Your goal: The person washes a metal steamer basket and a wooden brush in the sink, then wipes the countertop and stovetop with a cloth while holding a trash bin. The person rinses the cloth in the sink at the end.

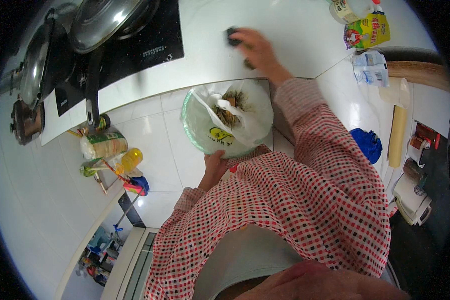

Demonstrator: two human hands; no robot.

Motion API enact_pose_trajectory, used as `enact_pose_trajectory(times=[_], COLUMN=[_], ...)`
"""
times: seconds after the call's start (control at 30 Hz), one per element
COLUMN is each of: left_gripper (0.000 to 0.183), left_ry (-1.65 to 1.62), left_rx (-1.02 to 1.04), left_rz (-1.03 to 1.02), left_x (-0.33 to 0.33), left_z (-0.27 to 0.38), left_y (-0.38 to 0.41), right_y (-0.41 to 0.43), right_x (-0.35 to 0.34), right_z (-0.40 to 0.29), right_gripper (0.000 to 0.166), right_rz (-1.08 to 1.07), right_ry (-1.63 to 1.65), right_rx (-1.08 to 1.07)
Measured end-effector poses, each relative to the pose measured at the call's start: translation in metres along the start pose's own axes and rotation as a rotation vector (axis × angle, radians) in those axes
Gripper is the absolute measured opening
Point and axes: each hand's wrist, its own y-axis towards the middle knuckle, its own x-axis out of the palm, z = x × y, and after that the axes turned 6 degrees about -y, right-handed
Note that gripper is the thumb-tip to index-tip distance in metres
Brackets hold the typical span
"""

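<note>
My left hand [214,167] grips the near rim of a round bin or basin lined with a translucent plastic bag [225,144]. Inside the bag lies a brown, bristly clump [230,108] that I cannot identify. Over the white countertop [210,41], beyond the bag, my right hand [257,48] is blurred and closed around a small dark object [233,36]. A second brownish bit shows below that hand; whether it belongs to the same object, I cannot tell.
A black cooktop [146,52] with lidded pans is at upper left. On the floor at left stand an oil bottle [132,160] and a plastic-wrapped pack [104,145]. To the right are a yellow pouch [367,32], a white packet [371,67] and a blue cloth or bag [366,145].
</note>
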Motion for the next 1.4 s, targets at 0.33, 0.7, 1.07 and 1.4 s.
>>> enact_pose_trajectory(times=[0.33,0.7,1.07,1.4], left_gripper=[0.020,0.039,0.075,0.077], left_ry=[0.069,0.638,-0.238,-0.274], left_rx=[0.012,0.399,0.085,0.022], left_rz=[0.094,-0.189,-0.042,-0.053], left_x=[-0.020,-0.085,-0.044,-0.052], left_z=[0.004,-0.012,0.024,0.040], left_y=[-0.010,0.034,0.010,0.012], right_y=[-0.085,-0.040,-0.026,-0.044], right_x=[-0.098,0.083,0.016,0.120], right_z=[0.035,-0.084,-0.033,-0.101], right_gripper=[0.035,0.031,0.029,0.030], right_rz=[0.339,0.031,0.285,-0.063], right_ry=[-0.886,-0.482,-0.064,-0.264], right_rx=[0.352,-0.005,0.144,-0.055])
